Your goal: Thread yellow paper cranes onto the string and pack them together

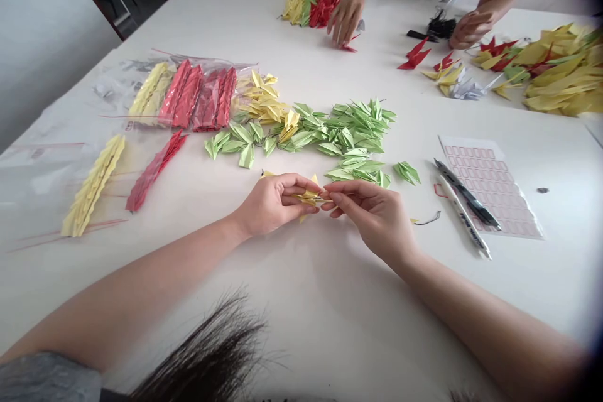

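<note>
My left hand (271, 203) and my right hand (372, 210) meet over the white table (301, 301), both pinching a small yellow folded paper piece (308, 197) between fingertips. Just beyond them lies a spread of green folded paper pieces (339, 135) with a few yellow ones (266, 100) mixed in. A single green piece (406, 171) rests to the right of my hands.
Plastic bags (188, 95) with stacked red and yellow pieces lie at left, plus loose yellow (93, 185) and red (153, 169) stacks. Two pens (464, 204) and a sticker sheet (492, 185) sit at right. Another person's hands (346, 16) work among coloured pieces at the far edge.
</note>
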Available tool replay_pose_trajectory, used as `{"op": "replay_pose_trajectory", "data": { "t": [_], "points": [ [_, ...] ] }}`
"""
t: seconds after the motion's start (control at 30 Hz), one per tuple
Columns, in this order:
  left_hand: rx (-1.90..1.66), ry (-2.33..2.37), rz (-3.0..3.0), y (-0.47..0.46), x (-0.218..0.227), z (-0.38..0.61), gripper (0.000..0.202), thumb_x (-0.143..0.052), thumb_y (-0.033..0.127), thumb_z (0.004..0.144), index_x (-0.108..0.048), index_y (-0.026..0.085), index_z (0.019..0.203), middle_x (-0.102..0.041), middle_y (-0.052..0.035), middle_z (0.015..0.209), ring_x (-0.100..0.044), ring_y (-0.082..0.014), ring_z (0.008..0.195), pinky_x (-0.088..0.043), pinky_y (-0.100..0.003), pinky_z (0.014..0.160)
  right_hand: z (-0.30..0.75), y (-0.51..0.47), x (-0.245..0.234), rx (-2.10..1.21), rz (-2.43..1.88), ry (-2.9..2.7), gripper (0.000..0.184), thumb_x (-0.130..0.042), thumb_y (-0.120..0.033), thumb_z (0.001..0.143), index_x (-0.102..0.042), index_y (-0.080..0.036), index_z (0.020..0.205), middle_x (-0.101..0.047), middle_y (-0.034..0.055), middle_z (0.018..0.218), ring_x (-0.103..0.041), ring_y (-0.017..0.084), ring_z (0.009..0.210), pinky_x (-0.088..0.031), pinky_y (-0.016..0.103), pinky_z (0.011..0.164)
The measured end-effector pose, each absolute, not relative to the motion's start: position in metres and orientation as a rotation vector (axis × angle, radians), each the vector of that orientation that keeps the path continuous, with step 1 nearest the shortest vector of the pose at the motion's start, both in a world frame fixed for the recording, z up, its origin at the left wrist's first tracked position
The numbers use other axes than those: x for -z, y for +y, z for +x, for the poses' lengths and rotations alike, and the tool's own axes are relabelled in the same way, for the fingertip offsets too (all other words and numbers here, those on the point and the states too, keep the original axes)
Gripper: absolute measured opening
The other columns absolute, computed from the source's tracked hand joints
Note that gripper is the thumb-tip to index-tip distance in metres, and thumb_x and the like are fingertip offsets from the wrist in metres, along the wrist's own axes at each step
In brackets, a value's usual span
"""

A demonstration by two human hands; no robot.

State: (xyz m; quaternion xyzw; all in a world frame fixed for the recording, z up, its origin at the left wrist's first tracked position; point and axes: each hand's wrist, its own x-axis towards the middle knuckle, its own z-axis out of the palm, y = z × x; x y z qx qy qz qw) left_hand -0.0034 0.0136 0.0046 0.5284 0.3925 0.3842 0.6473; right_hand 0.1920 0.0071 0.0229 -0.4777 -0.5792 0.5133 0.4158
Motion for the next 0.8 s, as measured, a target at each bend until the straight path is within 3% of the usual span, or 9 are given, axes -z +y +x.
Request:
{"op": "replay_pose_trajectory", "data": {
  "t": [0.3, 0.8],
  "points": [
    [-0.879, 0.89, 1.206, 0.0132, -0.0021, -0.0026, 0.03, -0.079, 0.022, 0.074, -0.068, 0.013, 0.101, -0.075, -0.01, 0.106, -0.072, -0.0234, 0.101, -0.056, -0.04, 0.095, 0.1926, 0.0084, -0.0239, -1.399, -1.246, -1.347, 0.032, -0.079, -0.046, 0.075, -0.075, -0.018, 0.091, -0.073, 0.0049, 0.074, -0.07, 0.018, 0.069, -0.059, 0.031, 0.064],
    [-0.885, 0.873, 1.206, 0.0126, -0.0026, -0.003, 0.033, -0.082, 0.028, 0.074, -0.067, 0.013, 0.101, -0.075, -0.0116, 0.108, -0.072, -0.0244, 0.101, -0.056, -0.041, 0.095, 0.1961, 0.0085, -0.0183, -1.451, -1.237, -1.253, 0.027, -0.082, -0.041, 0.075, -0.078, -0.02, 0.092, -0.075, 0.0056, 0.079, -0.072, 0.017, 0.072, -0.057, 0.026, 0.062]
  ]
}}
